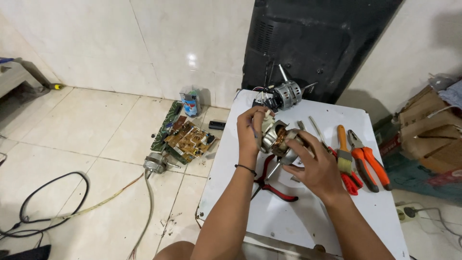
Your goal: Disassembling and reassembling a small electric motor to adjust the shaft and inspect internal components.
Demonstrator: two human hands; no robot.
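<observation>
Left hand (251, 126): gripping the motor (278, 139) above the counter (288, 216).
Right hand (313, 166): clasping its shaft end, probably.
Beneath: red-handled cutters (274, 188).
Right edge: brush (343, 156), orange pliers (368, 161).
Far edge: second motor (284, 95).

both forearms bare, no sleeves, no gloves. thin black band (246, 168) round left wrist. left hand (251, 126), right hand (314, 166): no rings visible. bare knee at near edge.

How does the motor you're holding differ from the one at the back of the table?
The held motor is lifted off the table, gripped by the left hand and right hand, its copper windings exposed. The back motor rests untouched on the white table, enclosed in a grey housing, shaft pointing up. Both are small, metal, with a shaft.
</observation>
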